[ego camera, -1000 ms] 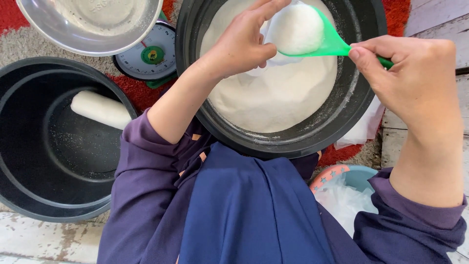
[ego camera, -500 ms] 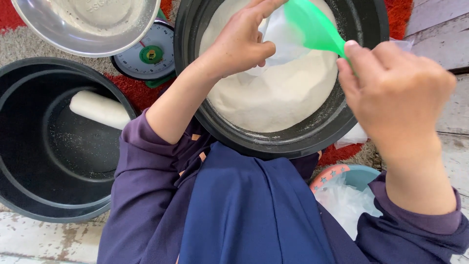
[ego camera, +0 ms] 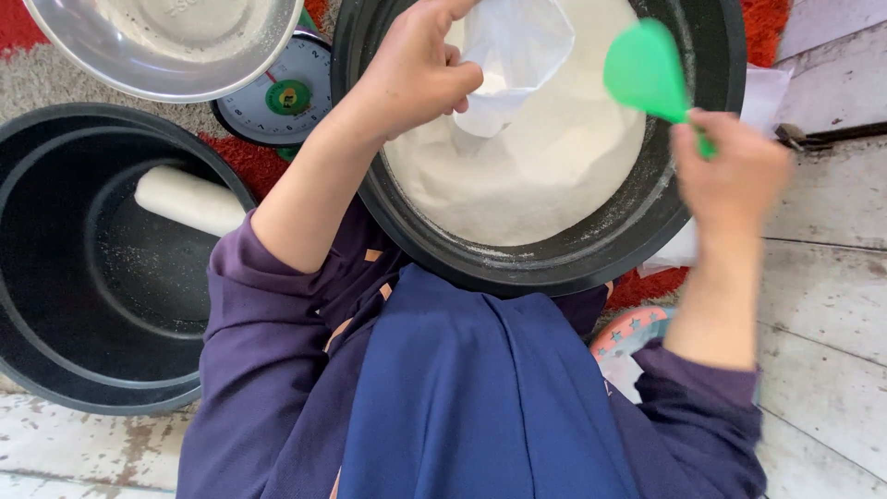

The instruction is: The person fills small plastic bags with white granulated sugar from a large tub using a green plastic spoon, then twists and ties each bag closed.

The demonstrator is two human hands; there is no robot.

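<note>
**Two hands, a bag and a green scoop over a bowl of white powder**

The left hand is closed on the edge of a thin clear plastic bag. It holds the bag up over the middle of a big black bowl. The bag hangs open and has some white stuff low inside it.

The right hand is closed around the handle of a green scoop. The hand looks a bit blurry. The scoop is up in the air over the right side of the bowl, just beside the bag. Its round part points to the far side. I cannot tell if there is anything in it.

The black bowl sits at the far middle, right in front of the person's lap. It is full of white powder. A little powder is stuck on the dark inside wall.

To the left is another big black tub. A white roll lies inside it, near its far right side. At the far left is a shiny metal bowl. It sits on a round kitchen scale with a green middle. A red rug shows under these things, and the floor on the right is pale worn wood.

The person wears purple sleeves and a dark blue apron.
</note>
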